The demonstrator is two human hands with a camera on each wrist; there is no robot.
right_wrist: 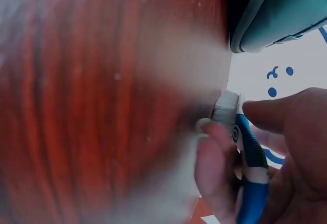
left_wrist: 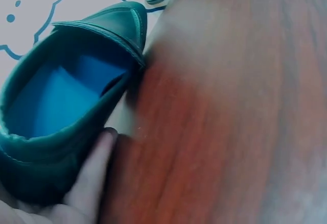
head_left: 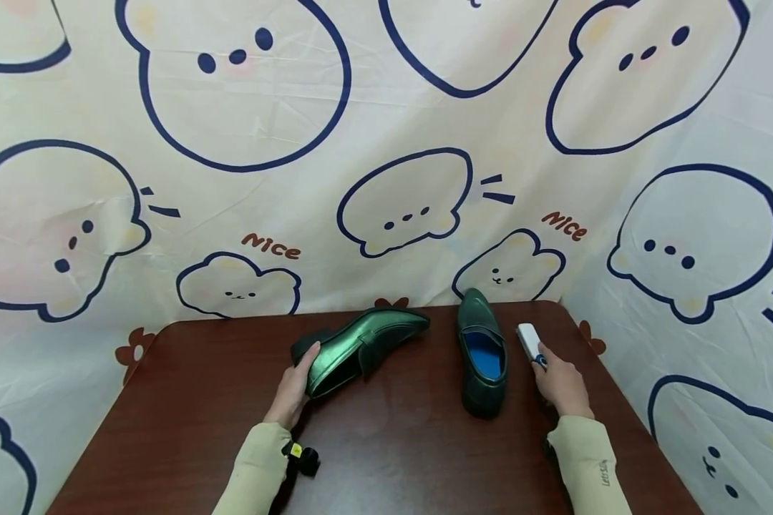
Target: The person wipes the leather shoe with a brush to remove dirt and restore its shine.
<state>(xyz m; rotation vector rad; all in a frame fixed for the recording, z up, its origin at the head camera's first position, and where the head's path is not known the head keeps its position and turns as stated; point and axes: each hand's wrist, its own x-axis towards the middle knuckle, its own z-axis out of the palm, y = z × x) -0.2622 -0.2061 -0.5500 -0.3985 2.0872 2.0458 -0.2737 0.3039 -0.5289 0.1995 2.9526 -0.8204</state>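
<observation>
The left hand (head_left: 293,386) grips a tilted green shoe (head_left: 354,343) at eleven o'clock, the right hand (head_left: 562,385) a brush (head_left: 528,338) at two, an upright shoe (head_left: 483,390) between reaching the far edge of the table (head_left: 393,458), which stretches toward six.

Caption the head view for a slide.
Left hand grips a tilted green shoe, right hand holds a brush; a second shoe stands between them.

Printed cloth (head_left: 309,207): "Nice" legible twice in brown lettering, once at left (head_left: 271,247), once at right (head_left: 564,225). Right sleeve (head_left: 580,447): small dark lettering, begins apparently "Lets", remainder unclear. Blue-and-white brush (right_wrist: 251,150): small round mark, illegible.
</observation>
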